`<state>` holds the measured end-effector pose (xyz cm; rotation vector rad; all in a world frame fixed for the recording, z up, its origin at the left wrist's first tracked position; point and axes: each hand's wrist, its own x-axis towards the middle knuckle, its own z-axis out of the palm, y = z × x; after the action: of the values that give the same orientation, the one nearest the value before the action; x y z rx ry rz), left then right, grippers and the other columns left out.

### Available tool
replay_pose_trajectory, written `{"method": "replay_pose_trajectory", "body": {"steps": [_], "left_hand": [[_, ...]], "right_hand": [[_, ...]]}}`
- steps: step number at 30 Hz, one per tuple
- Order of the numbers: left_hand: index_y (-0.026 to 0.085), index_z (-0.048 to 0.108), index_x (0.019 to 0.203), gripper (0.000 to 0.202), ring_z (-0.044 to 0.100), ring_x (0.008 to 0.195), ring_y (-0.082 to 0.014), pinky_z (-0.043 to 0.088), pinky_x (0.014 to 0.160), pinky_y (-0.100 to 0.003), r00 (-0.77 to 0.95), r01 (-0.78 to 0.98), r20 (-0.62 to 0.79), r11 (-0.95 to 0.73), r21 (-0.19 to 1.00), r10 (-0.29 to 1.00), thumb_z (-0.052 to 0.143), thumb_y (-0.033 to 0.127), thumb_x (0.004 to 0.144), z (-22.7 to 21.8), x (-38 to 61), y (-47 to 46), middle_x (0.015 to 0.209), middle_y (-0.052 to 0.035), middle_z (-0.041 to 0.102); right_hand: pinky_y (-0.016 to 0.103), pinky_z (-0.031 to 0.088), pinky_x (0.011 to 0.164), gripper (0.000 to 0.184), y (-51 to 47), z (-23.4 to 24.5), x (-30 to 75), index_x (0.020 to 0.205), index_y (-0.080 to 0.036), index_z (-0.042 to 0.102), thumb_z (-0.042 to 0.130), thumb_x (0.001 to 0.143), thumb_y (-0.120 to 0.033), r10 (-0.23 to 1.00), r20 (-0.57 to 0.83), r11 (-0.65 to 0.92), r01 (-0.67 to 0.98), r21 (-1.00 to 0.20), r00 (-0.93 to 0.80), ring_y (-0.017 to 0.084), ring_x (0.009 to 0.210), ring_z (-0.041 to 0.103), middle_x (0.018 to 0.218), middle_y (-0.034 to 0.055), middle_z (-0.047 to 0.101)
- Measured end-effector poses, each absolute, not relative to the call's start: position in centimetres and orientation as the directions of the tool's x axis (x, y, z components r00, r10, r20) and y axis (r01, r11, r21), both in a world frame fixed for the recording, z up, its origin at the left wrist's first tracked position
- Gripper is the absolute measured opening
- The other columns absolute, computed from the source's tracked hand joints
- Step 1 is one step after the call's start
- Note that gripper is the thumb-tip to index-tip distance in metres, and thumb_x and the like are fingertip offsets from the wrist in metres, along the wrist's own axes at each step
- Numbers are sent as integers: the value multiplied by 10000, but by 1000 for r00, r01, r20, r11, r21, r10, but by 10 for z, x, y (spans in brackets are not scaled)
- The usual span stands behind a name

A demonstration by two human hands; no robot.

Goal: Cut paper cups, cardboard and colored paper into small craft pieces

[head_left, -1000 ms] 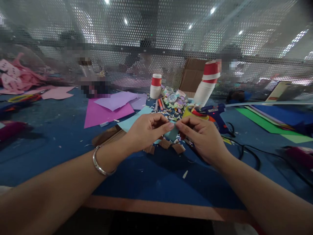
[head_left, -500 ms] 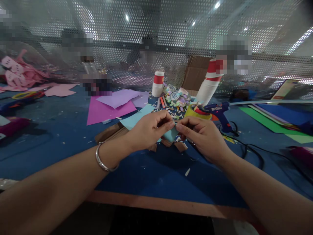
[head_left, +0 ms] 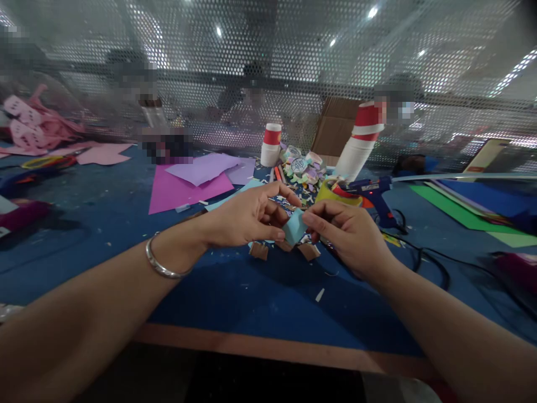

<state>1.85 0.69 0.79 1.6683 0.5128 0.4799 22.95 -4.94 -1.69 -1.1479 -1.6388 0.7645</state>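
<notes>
My left hand (head_left: 247, 215) and my right hand (head_left: 348, 235) meet above the middle of the blue table (head_left: 104, 224). Between their fingertips is a small light-blue paper piece (head_left: 293, 226). The right thumb and forefinger pinch its right edge. The left fingers curl at its left side, with the forefinger stretched over the top. A silver bangle (head_left: 161, 263) circles my left wrist. Small brown card pieces (head_left: 260, 250) lie on the table right under the hands.
Magenta and lilac paper sheets (head_left: 188, 182) lie behind the left hand. A blue glue gun (head_left: 373, 193) with a black cord (head_left: 423, 263), a tape roll (head_left: 335, 193), paper cups (head_left: 271, 145) and a scrap pile (head_left: 300, 168) sit behind. Green and blue sheets (head_left: 457, 204) lie far right. A perforated screen backs the table.
My left hand has turned and opened a little, its forefinger now stretched above the paper piece. The light-blue piece shows more of its face. The right hand has barely moved.
</notes>
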Motion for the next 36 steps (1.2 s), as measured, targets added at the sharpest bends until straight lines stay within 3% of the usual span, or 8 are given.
{"method": "replay_pose_trajectory", "body": {"steps": [8,12,14,17,20,25,30,36], "left_hand": [[186,601,1068,352,671,807,-153,524,693,-266,664,308,99,-393,866,741,710,124,739,7,19,6,895,-21,685],[198,560,1144,350,660,594,-144,501,551,-252,670,333,-173,-84,939,722,653,227,808,13,21,1,752,7,688],[186,582,1069,237,695,619,-149,524,580,-254,650,264,-249,93,960,718,590,208,833,14,23,1,781,-24,734],[154,639,935,102,737,724,-158,562,674,-267,599,137,-247,207,969,762,593,223,875,12,26,3,831,-50,747],[131,666,907,117,725,743,-135,565,716,-263,578,33,-159,171,985,800,695,234,862,7,27,5,810,-33,721],[125,644,931,176,624,601,-76,523,625,-223,526,-41,11,13,999,851,748,104,791,2,27,5,708,21,670],[160,612,1085,309,619,627,-84,504,611,-209,564,-12,180,-210,978,806,772,195,823,0,26,6,738,14,693],[170,629,1098,279,623,641,-87,498,627,-214,578,54,251,-343,938,777,745,220,850,-1,26,4,765,4,700]], "right_hand": [[240,457,558,147,-52,-17,228,809,-191,684,630,929,-257,837,538,498,543,-675,-99,124,595,582,687,-1,666],[261,473,618,125,-55,-18,228,840,-202,679,623,948,-233,731,669,581,633,-511,-132,136,660,608,751,10,681],[277,481,644,125,-57,-19,227,849,-209,671,614,960,-221,692,699,623,641,-449,-183,147,686,620,758,13,671],[309,501,691,116,-58,-20,225,886,-227,667,596,974,-202,658,706,670,631,-390,-262,170,733,645,782,25,680],[334,522,735,105,-58,-21,224,929,-235,679,597,969,-182,633,709,705,610,-361,-311,189,793,675,851,44,718],[329,529,730,72,-58,-20,223,926,-233,702,638,955,-246,689,666,670,601,-436,-285,193,799,685,858,47,736],[278,492,577,152,-55,-17,225,913,-215,703,666,928,-362,834,552,462,583,-668,-29,157,628,644,754,26,716],[253,446,503,200,-49,-16,225,838,-205,686,694,892,-397,895,446,405,464,-788,-22,134,539,577,643,-4,645]]}}
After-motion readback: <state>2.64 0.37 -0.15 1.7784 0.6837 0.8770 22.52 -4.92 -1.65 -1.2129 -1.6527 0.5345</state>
